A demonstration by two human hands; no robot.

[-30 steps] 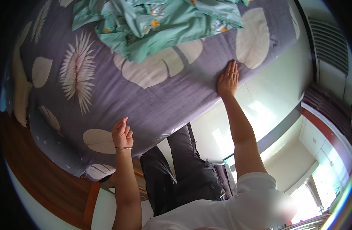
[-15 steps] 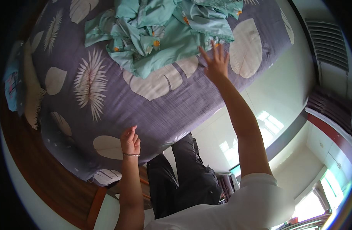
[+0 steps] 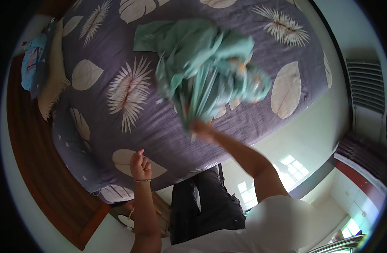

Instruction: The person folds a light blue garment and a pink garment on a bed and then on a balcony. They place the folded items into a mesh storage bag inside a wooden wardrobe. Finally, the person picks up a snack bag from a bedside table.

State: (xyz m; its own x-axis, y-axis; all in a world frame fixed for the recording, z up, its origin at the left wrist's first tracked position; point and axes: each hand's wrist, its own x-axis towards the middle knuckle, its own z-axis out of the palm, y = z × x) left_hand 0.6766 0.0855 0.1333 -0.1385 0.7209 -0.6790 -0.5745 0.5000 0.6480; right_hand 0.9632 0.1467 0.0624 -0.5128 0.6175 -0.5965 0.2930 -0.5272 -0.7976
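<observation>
A mint-green cloth with orange and white flowers [image 3: 189,55] lies bunched and partly lifted over the bed; motion smears it. Its kind, garment or cover, I cannot make out. My right hand [image 3: 203,130] is closed on the cloth's near edge, where the folds draw together into taut pleats. To the left, my left hand [image 3: 140,168] hovers over the bed's near side, a bangle at the wrist. Its fingers are curled in, thumb and forefinger close together, and nothing shows in them.
The bed wears a purple sheet with pale leaf prints [image 3: 130,95]. A fringed beige pillow or throw [image 3: 52,90] and a blue cloth [image 3: 33,63] lie at the left by a brown wooden headboard [image 3: 29,147]. Shiny pale floor tiles [image 3: 257,168] run along the right.
My right hand has gone from spread beside the cloth to gripping it, and has come nearer and left, pulling the cloth up into folds. My left hand stays curled.
</observation>
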